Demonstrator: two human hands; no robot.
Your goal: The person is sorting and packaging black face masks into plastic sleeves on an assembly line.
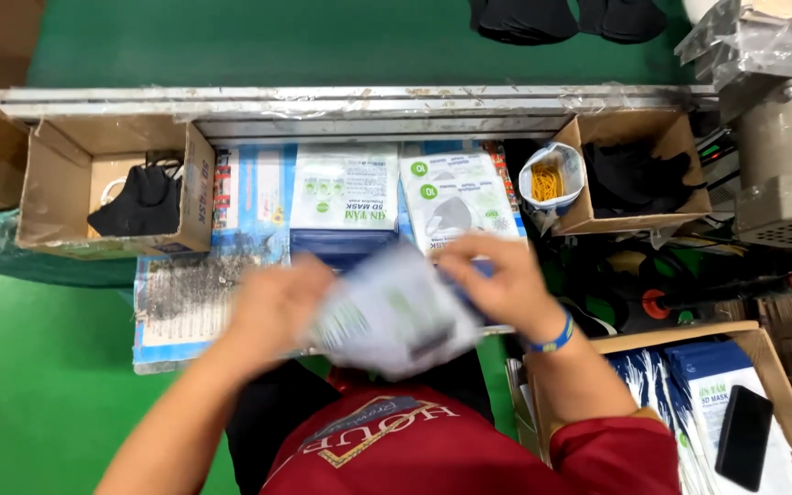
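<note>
Both my hands hold one blurred white plastic mask packet (396, 316) just above my lap. My left hand (272, 307) grips its left edge, and my right hand (497, 280), with a blue wristband, grips its upper right edge. Beyond the packet, on a blue-and-white work board (185, 302), lie a stack of white packets (344, 191) and a single packet showing a grey mask (456, 206).
A cardboard box (57, 188) with black masks stands at the left. Another box of black masks (639, 174) and a small bag of yellow rubber bands (547, 181) sit at the right. A box of packets with a black phone (742, 435) is at the lower right. A machine (786, 156) stands far right.
</note>
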